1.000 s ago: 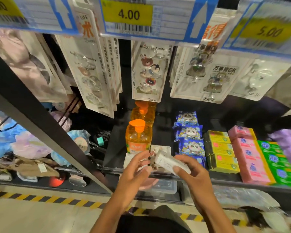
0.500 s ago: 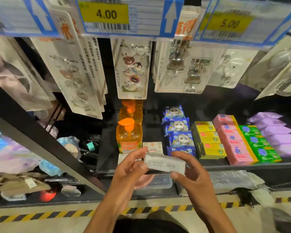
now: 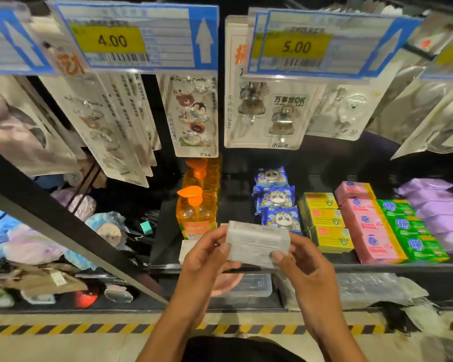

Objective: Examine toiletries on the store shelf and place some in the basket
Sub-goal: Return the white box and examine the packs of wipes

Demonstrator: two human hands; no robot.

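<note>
In front of the dark shelf (image 3: pixel 377 266), just above its front edge, a small white box (image 3: pixel 258 242) is pinched at its two short ends, the left hand (image 3: pixel 207 259) curled round one end and the right hand (image 3: pixel 301 265) round the other, with a printed face towards the camera. Behind it on the shelf stand orange pump bottles (image 3: pixel 195 215), then to the right rows of blue panda packets (image 3: pixel 275 198), yellow boxes (image 3: pixel 327 220), pink bars (image 3: pixel 369 226), green bars (image 3: pixel 408 231) and purple packs (image 3: pixel 439 207), with carded hooks (image 3: pixel 194 113) hanging above under price tags (image 3: pixel 113 40) reading 4.00 and 5.00. Below, a yellow-and-black striped line (image 3: pixel 63 329) runs along the pale floor.
</note>
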